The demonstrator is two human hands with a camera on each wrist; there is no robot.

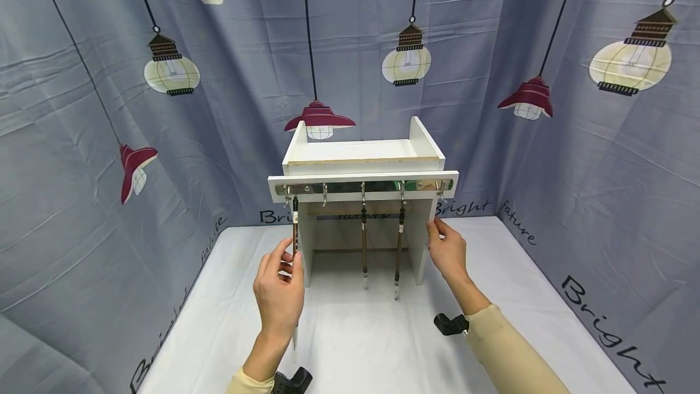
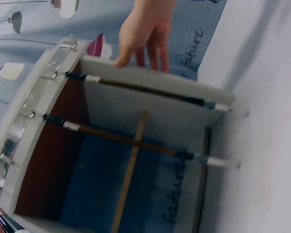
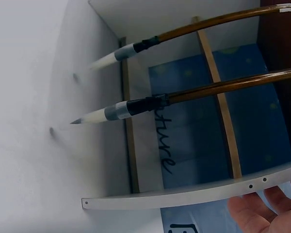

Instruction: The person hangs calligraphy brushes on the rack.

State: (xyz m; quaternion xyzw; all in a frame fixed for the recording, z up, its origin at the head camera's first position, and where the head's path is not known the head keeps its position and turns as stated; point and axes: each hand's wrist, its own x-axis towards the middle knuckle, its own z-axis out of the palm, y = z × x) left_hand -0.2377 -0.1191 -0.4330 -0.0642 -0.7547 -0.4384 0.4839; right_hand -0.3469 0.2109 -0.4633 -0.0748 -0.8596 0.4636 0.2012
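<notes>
**Third brush at the leftmost hook, rack steadied from the right**

A calligraphy brush (image 1: 295, 227) hung straight down from the leftmost hook (image 1: 288, 194) of the metal hook rail (image 1: 363, 186) on a white wooden rack (image 1: 363, 160). The left hand (image 1: 280, 292) was closed on its lower shaft, thumb and fingers pinching it just beside the rack's left side panel (image 1: 306, 248). Whether the loop had fully seated on the hook could not be told from the head view.

Two more brushes hung free inside the rack: a middle brush (image 1: 364, 242) and a right brush (image 1: 399, 248), their pale tips just above the white tabletop (image 1: 350, 333). The second hook from the left and the rightmost hook stood bare.

The right hand (image 1: 447, 251) was not clamped on anything; its fingertips (image 2: 153, 51) rested straight against the outer face of the right side panel (image 2: 184, 85), bracing the rack.

The step in hand looked like hanging, or lifting off, the left brush. The next move would call for keeping the shaft vertical and watching the loop at the hook, with the rack held steady so the other two brushes do not swing.

Lamp-printed cloth (image 1: 109, 138) hung behind.
</notes>
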